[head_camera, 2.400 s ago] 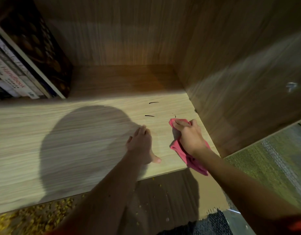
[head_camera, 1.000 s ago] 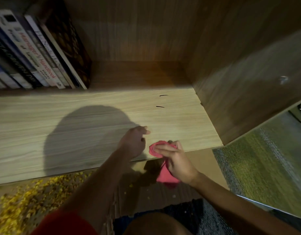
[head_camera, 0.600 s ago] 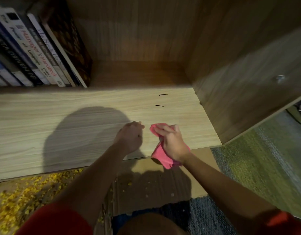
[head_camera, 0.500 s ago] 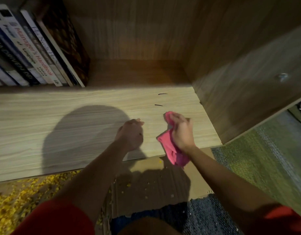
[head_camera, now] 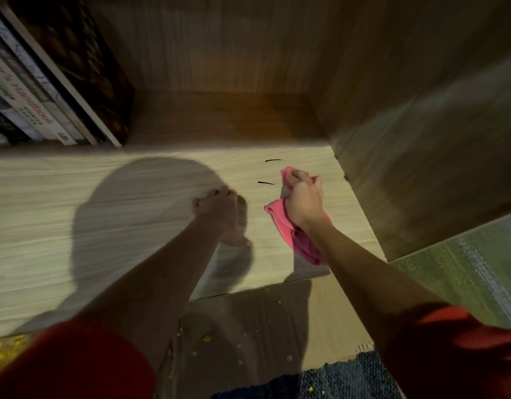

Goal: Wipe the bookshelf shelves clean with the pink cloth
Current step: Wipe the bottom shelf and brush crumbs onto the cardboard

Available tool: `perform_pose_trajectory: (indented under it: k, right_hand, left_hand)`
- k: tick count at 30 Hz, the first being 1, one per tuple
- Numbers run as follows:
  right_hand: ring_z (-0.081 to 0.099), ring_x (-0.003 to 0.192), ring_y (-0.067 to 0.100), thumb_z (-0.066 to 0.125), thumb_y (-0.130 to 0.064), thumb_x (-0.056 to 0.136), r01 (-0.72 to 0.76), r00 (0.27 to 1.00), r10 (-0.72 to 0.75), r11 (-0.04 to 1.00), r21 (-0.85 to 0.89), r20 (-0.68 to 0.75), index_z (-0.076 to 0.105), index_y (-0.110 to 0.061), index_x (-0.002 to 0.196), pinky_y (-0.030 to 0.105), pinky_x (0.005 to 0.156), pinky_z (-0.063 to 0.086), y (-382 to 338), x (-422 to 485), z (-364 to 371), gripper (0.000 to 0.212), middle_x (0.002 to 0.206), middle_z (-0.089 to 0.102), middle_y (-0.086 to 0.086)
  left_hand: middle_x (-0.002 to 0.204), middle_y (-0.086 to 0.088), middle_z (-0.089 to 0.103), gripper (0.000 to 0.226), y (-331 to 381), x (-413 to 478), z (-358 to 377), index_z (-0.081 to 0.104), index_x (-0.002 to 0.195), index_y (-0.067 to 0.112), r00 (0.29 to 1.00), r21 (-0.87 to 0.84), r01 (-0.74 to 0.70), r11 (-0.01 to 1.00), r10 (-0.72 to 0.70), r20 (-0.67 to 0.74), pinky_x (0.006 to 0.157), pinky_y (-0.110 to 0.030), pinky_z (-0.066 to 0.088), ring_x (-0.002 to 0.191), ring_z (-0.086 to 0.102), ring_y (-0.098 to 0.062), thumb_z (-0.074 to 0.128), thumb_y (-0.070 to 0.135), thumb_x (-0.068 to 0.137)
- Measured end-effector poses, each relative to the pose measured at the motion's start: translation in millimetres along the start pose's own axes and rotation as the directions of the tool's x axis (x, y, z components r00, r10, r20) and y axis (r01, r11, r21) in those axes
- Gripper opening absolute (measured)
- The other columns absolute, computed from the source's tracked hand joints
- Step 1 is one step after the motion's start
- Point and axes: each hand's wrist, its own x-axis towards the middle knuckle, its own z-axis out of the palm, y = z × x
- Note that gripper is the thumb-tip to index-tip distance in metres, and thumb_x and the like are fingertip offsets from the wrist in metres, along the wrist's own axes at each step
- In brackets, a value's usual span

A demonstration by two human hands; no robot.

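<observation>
A light wooden shelf [head_camera: 104, 214] fills the middle of the view. My right hand [head_camera: 304, 198] grips a bunched pink cloth [head_camera: 288, 226] and presses it on the shelf near the right wall, just right of two short black marks [head_camera: 267, 182]. The cloth's loose end trails back under my wrist toward the shelf's front edge. My left hand [head_camera: 219, 214] rests on the shelf to the left of the cloth, fingers pointing inward, holding nothing.
Several books [head_camera: 46, 90] lean at the back left of the shelf. The cabinet's right side panel [head_camera: 421, 145] stands close to my right hand. Below the front edge lie cardboard [head_camera: 248, 326] with yellow crumbs, a dark mat [head_camera: 320, 381] and green carpet [head_camera: 464, 269].
My right hand has pushed the pink cloth from the shelf's front edge deeper in, up beside the black marks. My left hand has also slid further onto the shelf.
</observation>
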Motion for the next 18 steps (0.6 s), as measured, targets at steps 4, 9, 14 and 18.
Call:
perform_pose_trajectory:
  k: [4,9,14,18]
  right_hand:
    - [0.041,0.106,0.034,0.045,0.006,0.085,0.332,0.941,-0.334,0.942,0.044,0.056,0.052,-0.017,0.133,0.039,0.093,0.036,-18.0,-15.9,19.2,0.054,0.139,0.048,0.002]
    - [0.041,0.112,0.027,0.051,-0.001,0.09,0.283,0.958,-0.284,0.959,0.017,0.048,0.052,-0.022,0.133,0.02,0.088,0.026,16.4,7.1,11.3,0.049,0.139,0.048,-0.005]
    - [0.041,0.114,0.03,0.049,-0.012,0.091,0.153,0.987,-0.155,0.987,0.051,0.035,0.046,-0.023,0.135,0.037,0.098,0.035,-10.8,-4.5,11.4,0.045,0.139,0.046,0.002]
    - [0.033,0.113,0.029,0.041,0.0,0.092,0.379,0.92,-0.372,0.925,-0.033,0.125,0.04,-0.025,0.141,0.037,0.097,0.031,-15.0,-27.4,3.9,0.055,0.146,0.038,-0.004]
  left_hand:
    - [0.151,-0.003,0.02,0.105,2.5,-0.8,0.9,0.024,0.143,0.012,0.999,-0.038,-0.001,0.999,0.0,-0.032,0.106,-0.048,0.029,0.14,0.022,-0.025,0.079,0.052,0.062]
    - [0.156,-0.001,0.007,0.113,0.9,-2.0,0.4,0.008,0.148,0.011,0.999,-0.079,-0.04,0.996,0.04,-0.006,0.109,-0.047,0.026,0.143,0.01,-0.021,0.078,0.048,0.067]
    - [0.156,0.001,0.007,0.12,-3.4,4.6,8.1,0.01,0.149,0.012,1.0,-0.152,-0.023,0.988,0.021,-0.017,0.111,-0.048,0.027,0.143,0.011,-0.022,0.082,0.047,0.06]
    - [0.156,-0.003,0.01,0.12,-5.9,7.7,11.4,0.011,0.148,0.011,0.998,-0.196,-0.049,0.979,0.041,-0.043,0.112,-0.049,0.025,0.143,0.013,-0.024,0.083,0.045,0.058]
